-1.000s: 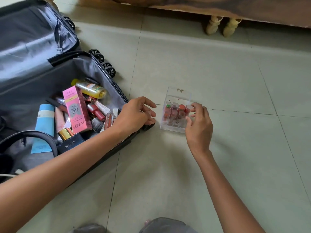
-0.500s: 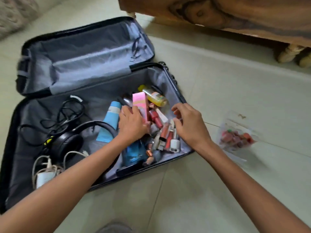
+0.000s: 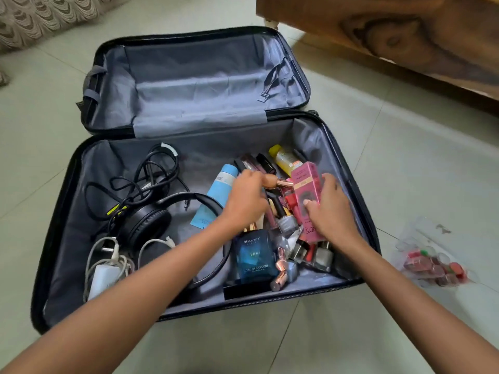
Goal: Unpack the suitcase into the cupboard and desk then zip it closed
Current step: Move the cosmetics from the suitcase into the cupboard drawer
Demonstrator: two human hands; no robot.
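A black suitcase (image 3: 67, 211) with grey lining lies open on the tiled floor. Its near half holds a heap of cosmetics at the right. My right hand (image 3: 330, 211) grips a pink carton (image 3: 306, 182) over that heap. My left hand (image 3: 247, 203) pinches a rose-gold lipstick (image 3: 280, 183) beside it. Around them lie a blue tube (image 3: 222, 184), a yellow bottle (image 3: 285, 157), a blue cologne box (image 3: 255, 257) and several nail polish bottles (image 3: 322, 256). Black headphones (image 3: 145, 225), black cables (image 3: 151, 174) and a white charger (image 3: 104, 276) fill the left side.
A clear plastic case of lipsticks (image 3: 434, 265) sits on the floor right of the suitcase. A wooden furniture piece (image 3: 391, 31) stands at the back right. A patterned fabric (image 3: 40, 14) shows at the top left. Pale floor tiles (image 3: 405, 157) surround the suitcase.
Both hands left the clear lipstick case on the floor and moved into the suitcase. The right hand took hold of the pink carton and the left a lipstick. The view swung left.
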